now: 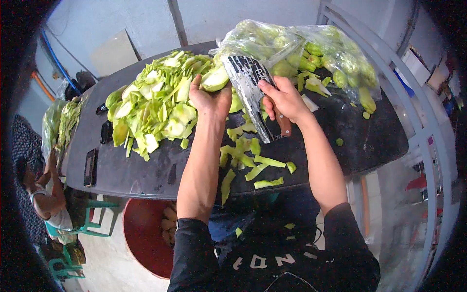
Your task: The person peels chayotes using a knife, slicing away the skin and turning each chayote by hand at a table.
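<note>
My left hand (210, 97) holds a pale green, peeled vegetable (214, 79) at the right edge of a large heap of green slices (163, 97). In my right hand (284, 100) is a wide cleaver (249, 92) with a brown wooden handle; its blade is upright between my hands and mottled with wet residue. The blade's upper part is close beside the vegetable; whether they touch I cannot tell. Peel strips (253, 168) lie on the dark table (141, 173) below the cleaver.
Clear plastic bags (265, 39) of whole green vegetables stand at the back right. A phone-like black object (90, 167) lies at the table's left edge. Below is a red tub (141, 233). Another person (51, 199) sits at far left; a metal railing (422, 126) runs along the right.
</note>
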`<state>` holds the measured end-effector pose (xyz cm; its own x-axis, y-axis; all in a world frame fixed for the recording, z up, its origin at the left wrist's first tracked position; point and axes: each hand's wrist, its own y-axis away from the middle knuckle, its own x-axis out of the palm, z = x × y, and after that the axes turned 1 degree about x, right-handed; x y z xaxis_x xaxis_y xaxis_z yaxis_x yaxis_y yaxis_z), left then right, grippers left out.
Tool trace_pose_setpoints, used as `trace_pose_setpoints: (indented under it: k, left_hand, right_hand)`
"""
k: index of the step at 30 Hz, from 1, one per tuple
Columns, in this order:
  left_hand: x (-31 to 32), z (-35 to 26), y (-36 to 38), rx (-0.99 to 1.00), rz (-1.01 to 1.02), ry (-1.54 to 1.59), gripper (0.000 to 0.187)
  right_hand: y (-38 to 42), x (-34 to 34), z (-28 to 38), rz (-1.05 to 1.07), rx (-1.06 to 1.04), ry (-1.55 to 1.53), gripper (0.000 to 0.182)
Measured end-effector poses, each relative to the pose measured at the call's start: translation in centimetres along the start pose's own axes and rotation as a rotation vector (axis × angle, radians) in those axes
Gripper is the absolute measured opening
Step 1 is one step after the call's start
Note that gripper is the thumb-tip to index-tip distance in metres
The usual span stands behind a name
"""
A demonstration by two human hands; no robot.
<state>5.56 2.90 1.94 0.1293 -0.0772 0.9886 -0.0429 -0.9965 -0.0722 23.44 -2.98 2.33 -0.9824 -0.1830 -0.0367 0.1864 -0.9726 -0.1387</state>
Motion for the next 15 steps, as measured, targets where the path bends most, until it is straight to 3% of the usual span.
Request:
trace_pose_setpoints:
  k: [3,9,11,15]
  left_hand:
    - [-0.1,0.0,-0.7,0.005,-0.064,0.104,0.049]
    - [0.7,-0.3,0.6,-0.132,0.072,0.037,0.045]
    - [1.0,-0.4,0.8,-0.078,-0.025,-0.116,0.046]
    - [0.2,-0.8,-0.2,-0.073,-0.017,-0.234,0.048]
  right_hand:
    - [0.2,0.2,0.1,0.017,0.011,-0.038,0.025]
    - [-0.1,-0.1,-0.2,-0.023,-0.03,0.088,0.027]
    - [-0.3,-0.1,-0.7,-0.034,-0.033,0.108,0.029]
    - [-0.6,0.0,-1.0,-0.068,-0.088,0.195,0.032]
